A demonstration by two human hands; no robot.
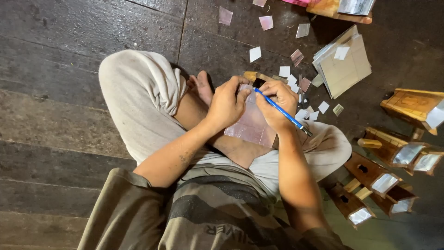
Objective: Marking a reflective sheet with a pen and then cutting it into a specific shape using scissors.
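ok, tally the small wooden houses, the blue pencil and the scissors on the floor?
Small wooden houses: at least 4, cluster overlaps
Blue pencil, in the right hand: 1
Scissors: 1
Total: 6

Dark, worn wooden floorboards (69, 55) are running across the whole view, their seams showing as thin lines and their surface glinting dully under soft light. Small mirror offcuts (266, 22) are lying scattered toward the floor's top edge, and small wooden houses (388, 157) are crowding its right edge.
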